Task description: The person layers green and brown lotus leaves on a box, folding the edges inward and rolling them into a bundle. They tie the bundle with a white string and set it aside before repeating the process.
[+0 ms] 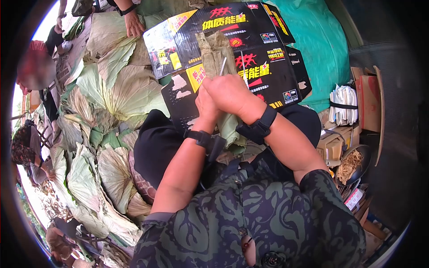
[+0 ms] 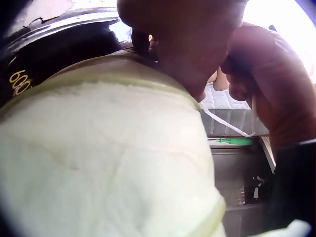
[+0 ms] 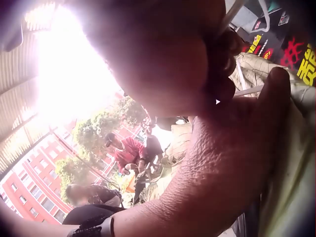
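Note:
A long bundle of folded, dried lotus leaves [image 1: 214,51] lies across the flattened black cardboard in front of the lap. Close together over its middle, my left hand [image 1: 207,106] and right hand [image 1: 234,94] both have curled fingers. Each grips a thin white string [image 2: 227,123], which loops between them in the left wrist view. Loose ends of it stick up past the fists in the head view. The bundle's pale green side [image 2: 108,153] fills much of the left wrist view. In the right wrist view the left thumb [image 3: 276,86] lies along the bundle; its underside is hidden.
Printed black cardboard [image 1: 263,58] lies under the bundle. Large loose leaves [image 1: 116,89] spread at the left, where another person's hand [image 1: 133,23] reaches in. Green sheeting [image 1: 313,49], strapped papers [image 1: 344,106] and a bowl of brown scraps [image 1: 351,165] are at the right.

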A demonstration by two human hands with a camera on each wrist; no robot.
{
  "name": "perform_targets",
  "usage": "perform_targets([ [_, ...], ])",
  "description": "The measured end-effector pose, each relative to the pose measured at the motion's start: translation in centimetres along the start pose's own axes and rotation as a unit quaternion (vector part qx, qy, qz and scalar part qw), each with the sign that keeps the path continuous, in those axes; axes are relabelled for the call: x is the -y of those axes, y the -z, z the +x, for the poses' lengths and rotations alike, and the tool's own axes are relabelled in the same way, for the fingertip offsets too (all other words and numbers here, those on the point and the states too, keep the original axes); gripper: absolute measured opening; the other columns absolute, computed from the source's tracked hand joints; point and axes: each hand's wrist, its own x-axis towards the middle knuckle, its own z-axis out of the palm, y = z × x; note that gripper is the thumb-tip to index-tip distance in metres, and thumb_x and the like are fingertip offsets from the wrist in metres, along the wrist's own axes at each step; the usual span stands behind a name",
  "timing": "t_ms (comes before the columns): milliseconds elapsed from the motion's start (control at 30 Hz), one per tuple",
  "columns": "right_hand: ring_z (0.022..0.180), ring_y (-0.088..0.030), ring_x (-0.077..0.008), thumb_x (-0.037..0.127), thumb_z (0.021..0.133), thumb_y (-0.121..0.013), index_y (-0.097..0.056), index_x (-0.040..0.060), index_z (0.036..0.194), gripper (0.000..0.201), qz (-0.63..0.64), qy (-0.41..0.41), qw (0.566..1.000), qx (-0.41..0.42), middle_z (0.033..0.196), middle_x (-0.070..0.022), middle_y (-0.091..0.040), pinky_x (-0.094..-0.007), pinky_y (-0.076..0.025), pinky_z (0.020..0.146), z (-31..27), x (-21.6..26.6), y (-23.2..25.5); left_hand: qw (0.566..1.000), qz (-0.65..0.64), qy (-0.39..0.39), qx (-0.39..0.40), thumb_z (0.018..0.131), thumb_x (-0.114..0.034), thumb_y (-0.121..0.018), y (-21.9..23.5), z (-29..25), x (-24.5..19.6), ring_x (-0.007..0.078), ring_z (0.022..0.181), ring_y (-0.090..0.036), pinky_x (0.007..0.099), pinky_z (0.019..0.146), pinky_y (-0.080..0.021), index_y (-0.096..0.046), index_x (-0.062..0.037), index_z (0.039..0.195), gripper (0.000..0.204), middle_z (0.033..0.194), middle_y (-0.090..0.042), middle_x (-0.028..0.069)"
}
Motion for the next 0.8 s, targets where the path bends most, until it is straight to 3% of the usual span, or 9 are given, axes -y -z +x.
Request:
perform_targets([
  [200, 0.062, -0.061, -0.0229, 0.015, 0.072, -0.059, -0.057, 0.0052, 0.089, 0.02, 0.041, 0.146, 0.988, -0.007, 0.072, -0.0131, -0.062, -0.0345, -0.048, 0.055, -0.7, 2.5, 2.4, 0.996, -0.053, -0.069, -0.025, 0.077, -0.027, -0.059, -1.1, 0.3, 0.5, 0.0384, 0.083, -0.055, 0.0446, 0.068, -0.045, -0.055, -0.0043, 0.089, 0.026, 0.088, -0.057, 0.0186],
  [233, 0.061, -0.06, -0.0191, 0.015, 0.073, -0.059, -0.058, 0.0046, 0.096, 0.025, 0.284, 0.123, 0.951, 0.003, 0.073, -0.013, -0.061, -0.0319, -0.047, 0.057, -0.7, 3.1, 4.1, 0.993, -0.073, -0.086, -0.038, 0.077, -0.026, -0.058, -1.1, 0.4, 0.3, 0.0385, 0.083, -0.055, 0.0447, 0.068, -0.045, -0.055, -0.004, 0.088, 0.025, 0.088, -0.057, 0.0186],
  [300, 0.063, -0.054, -0.0123, 0.014, 0.076, -0.057, -0.058, 0.0049, 0.111, 0.036, 0.657, 0.009, 0.752, 0.047, 0.077, -0.011, -0.06, -0.0268, -0.046, 0.063, -0.4, 2.3, 5.1, 0.984, -0.114, -0.118, -0.064, 0.078, -0.025, -0.057, -1.1, 0.2, 0.0, 0.0387, 0.083, -0.055, 0.045, 0.068, -0.044, -0.055, -0.0035, 0.088, 0.024, 0.088, -0.057, 0.0187],
  [333, 0.063, -0.054, -0.0123, 0.014, 0.076, -0.057, -0.058, 0.0049, 0.111, 0.036, 0.657, 0.009, 0.752, 0.047, 0.077, -0.011, -0.06, -0.0268, -0.046, 0.063, 0.6, 0.8, 4.0, 0.979, -0.134, -0.136, -0.077, 0.078, -0.024, -0.057, -1.1, 0.1, -0.1, 0.0388, 0.083, -0.055, 0.0451, 0.068, -0.044, -0.055, -0.0033, 0.087, 0.023, 0.088, -0.057, 0.0187],
  [400, 0.071, -0.059, -0.0201, 0.012, 0.076, -0.056, -0.059, 0.0066, 0.108, 0.033, 0.35, 0.011, 0.927, -0.136, 0.083, -0.0115, -0.061, -0.0302, -0.047, 0.067, 2.0, -2.5, 0.4, 0.985, -0.137, -0.106, -0.003, 0.08, -0.016, -0.054, -0.7, 0.2, 0.0, 0.0381, 0.077, -0.051, 0.0445, 0.066, -0.042, -0.057, -0.0034, 0.085, 0.014, 0.081, -0.056, 0.0181],
  [467, 0.08, -0.059, -0.0296, 0.011, 0.075, -0.055, -0.06, 0.0056, 0.102, 0.028, 0.076, -0.045, 0.996, -0.008, 0.089, -0.0131, -0.061, -0.0353, -0.048, 0.07, 0.7, -4.4, -0.5, 0.976, -0.098, -0.188, -0.051, 0.081, -0.014, -0.053, -1.0, 0.2, 0.8, 0.0366, 0.072, -0.05, 0.0434, 0.066, -0.041, -0.058, -0.0039, 0.085, 0.012, 0.076, -0.056, 0.0166],
  [600, 0.079, -0.059, -0.033, 0.016, 0.071, -0.06, -0.062, 0.0073, 0.091, 0.022, 0.075, -0.044, 0.995, -0.046, 0.083, -0.015, -0.062, -0.0415, -0.047, 0.07, -0.2, -7.0, -3.2, 0.968, -0.135, -0.208, -0.033, 0.083, -0.014, -0.052, -0.9, 0.1, 0.9, 0.0356, 0.072, -0.052, 0.0423, 0.068, -0.042, -0.06, -0.0045, 0.088, 0.013, 0.074, -0.057, 0.0151],
  [667, 0.079, -0.059, -0.0335, 0.015, 0.072, -0.059, -0.06, 0.0046, 0.082, 0.015, 0.154, -0.07, 0.984, -0.051, 0.083, -0.0167, -0.061, -0.0419, -0.046, 0.069, -0.1, -7.1, -2.7, 0.967, -0.216, -0.13, -0.027, 0.085, -0.017, -0.053, -1.3, 0.3, 1.2, 0.0339, 0.071, -0.053, 0.0387, 0.066, -0.043, -0.062, -0.006, 0.092, 0.016, 0.072, -0.058, 0.0148],
  [800, 0.071, -0.059, -0.027, 0.014, 0.073, -0.061, -0.063, 0.0031, 0.08, 0.013, 0.343, -0.158, 0.926, -0.006, 0.077, -0.014, -0.06, -0.0348, -0.047, 0.066, -0.9, -8.1, -3.1, 0.916, -0.388, 0.07, 0.072, 0.094, -0.021, -0.045, -0.4, 0.6, 1.1, 0.005, 0.064, -0.046, 0.0203, 0.061, -0.04, -0.058, -0.005, 0.103, 0.023, 0.069, -0.053, -0.0009],
])
